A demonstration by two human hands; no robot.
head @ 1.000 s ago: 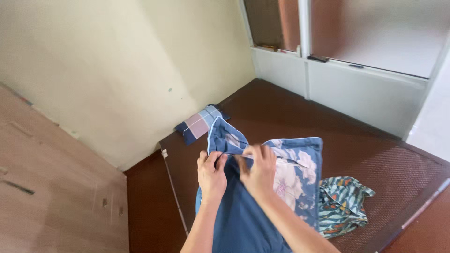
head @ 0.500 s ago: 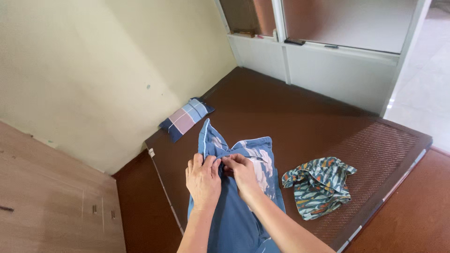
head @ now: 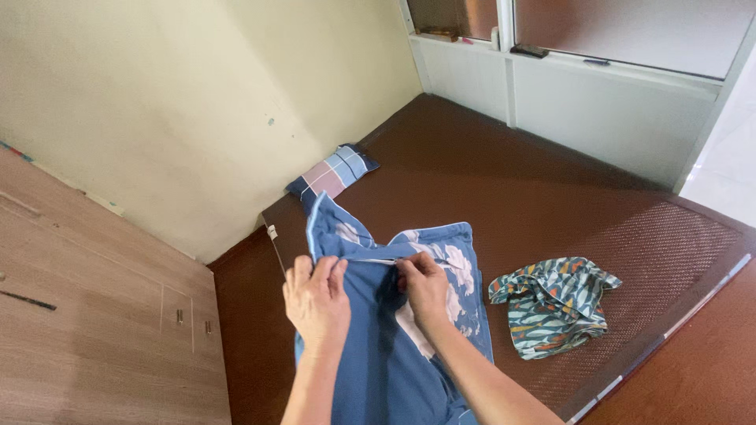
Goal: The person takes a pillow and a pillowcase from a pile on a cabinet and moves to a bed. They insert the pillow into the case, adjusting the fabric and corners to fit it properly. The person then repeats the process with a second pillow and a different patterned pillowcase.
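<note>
A blue pillowcase with a white flower print on its far side lies on the brown mattress in front of me. My left hand grips its upper edge at the left. My right hand pinches the same edge a little to the right, where a thin white zip line runs between the two hands. The cloth between my hands is stretched flat, and one corner stands up beyond my left hand.
A crumpled teal patterned cloth lies to the right on the mattress. A small checked pillow rests against the cream wall. A wooden cabinet stands at left, and white-framed doors stand at the back.
My hands have moved apart along the pillowcase's edge, the left hand shifting left. The cloth between them is pulled tauter. The camera view has shifted slightly.
</note>
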